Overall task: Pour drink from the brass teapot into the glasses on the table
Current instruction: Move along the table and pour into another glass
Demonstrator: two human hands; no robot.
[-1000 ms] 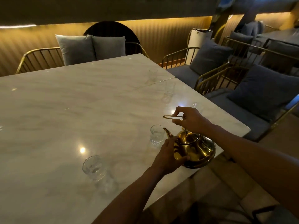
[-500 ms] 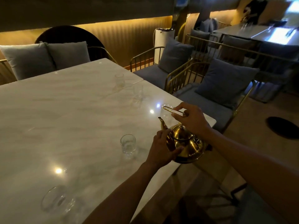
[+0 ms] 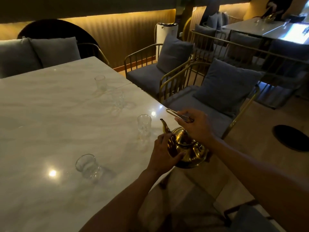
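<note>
The brass teapot (image 3: 187,148) is now held in the air just past the near edge of the marble bench (image 3: 50,123), with its spout (image 3: 164,126) pointing to the nearest upright glass (image 3: 144,125). The right hand (image 3: 195,126) pinches the thin wire handle (image 3: 177,114) between thumb and fingers, and the left hand (image 3: 164,153) is pressed against the side of the pot body, fingers curved around it, to steady it.

Compared with 1 second ago, the view has swung to the right and the teapot has travelled along the bench edge. The glass that stood beside the spout then, the front glass (image 3: 87,164), is now left behind at the lower left. The spout is now near the next glass in the row. 2 more glasses stand farther away, the third glass (image 3: 117,99) and the far glass (image 3: 100,82).

I judge that the person moves from 1 glass to the next one and pouring into this glass is about to begin. The teapot is not yet tilted and no stream is seen. If any glass has drink inside, I cannot tell in this dim light.
</note>
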